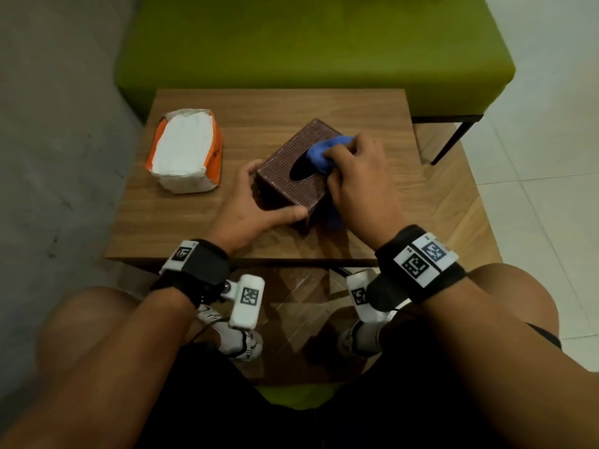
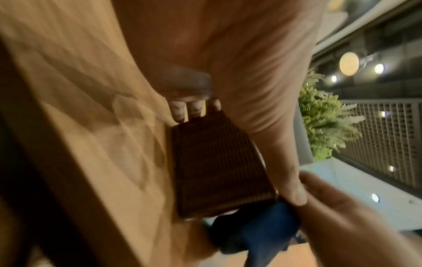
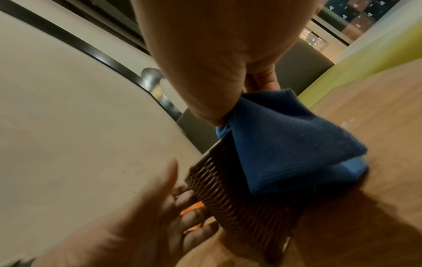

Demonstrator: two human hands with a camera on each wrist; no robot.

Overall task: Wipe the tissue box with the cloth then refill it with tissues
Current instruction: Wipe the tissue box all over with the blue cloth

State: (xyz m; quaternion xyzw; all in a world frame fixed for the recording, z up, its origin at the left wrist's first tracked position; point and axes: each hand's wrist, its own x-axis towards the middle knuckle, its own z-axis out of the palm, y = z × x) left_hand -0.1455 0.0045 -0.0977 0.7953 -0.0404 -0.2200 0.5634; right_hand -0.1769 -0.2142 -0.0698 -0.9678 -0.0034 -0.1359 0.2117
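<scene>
A dark brown ribbed tissue box (image 1: pixel 288 170) (image 2: pixel 214 162) (image 3: pixel 239 204) with an oval slot on top stands at an angle in the middle of the wooden table (image 1: pixel 194 215). My left hand (image 1: pixel 256 202) grips its near end, thumb along the near side and fingers round the left side. My right hand (image 1: pixel 356 176) holds a bunched blue cloth (image 1: pixel 324 150) (image 3: pixel 280 140) (image 2: pixel 255 233) pressed on the box top by the slot, and a fold of it hangs down the right side. An opened orange pack of white tissues (image 1: pixel 188 150) lies at the table's back left.
A green upholstered bench (image 1: pixel 308 50) runs behind the table. A grey wall (image 1: pixel 48 124) is on the left and white floor tiles (image 1: pixel 544 176) on the right. My knees are below the table's near edge.
</scene>
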